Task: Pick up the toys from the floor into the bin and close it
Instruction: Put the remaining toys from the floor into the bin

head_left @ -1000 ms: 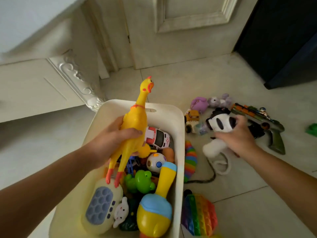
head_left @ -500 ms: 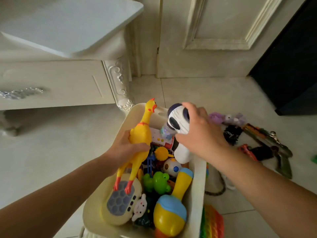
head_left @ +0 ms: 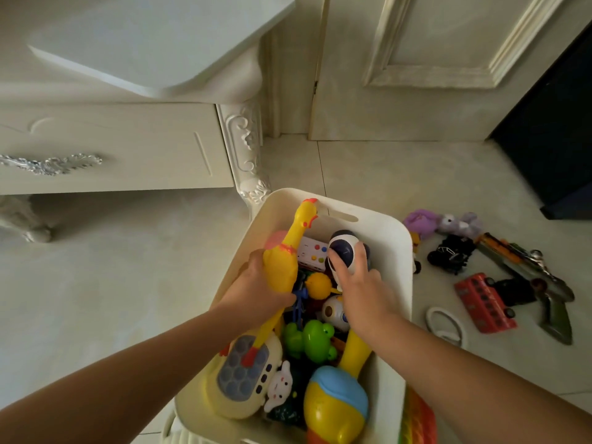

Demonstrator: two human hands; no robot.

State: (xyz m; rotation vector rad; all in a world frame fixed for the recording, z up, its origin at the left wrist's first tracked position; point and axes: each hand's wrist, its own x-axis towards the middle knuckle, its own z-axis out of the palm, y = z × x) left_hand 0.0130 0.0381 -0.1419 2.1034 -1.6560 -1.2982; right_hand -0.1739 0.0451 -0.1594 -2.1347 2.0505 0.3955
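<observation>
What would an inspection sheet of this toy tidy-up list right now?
Surface: pale tiled floor, toys scattered on the right.
Job's things: cream bin, open, nearly full; red bus, black car, toy gun, purple plush and rainbow pop toy on the floor; no lid seen.
Clutter: nothing seen.
Hands: left hand grips rubber chicken over the bin; right hand holds white-and-navy toy at the bin's far end.
Cables: white loop on the floor, kind unclear.
Surroundings: white cabinet, door.
</observation>
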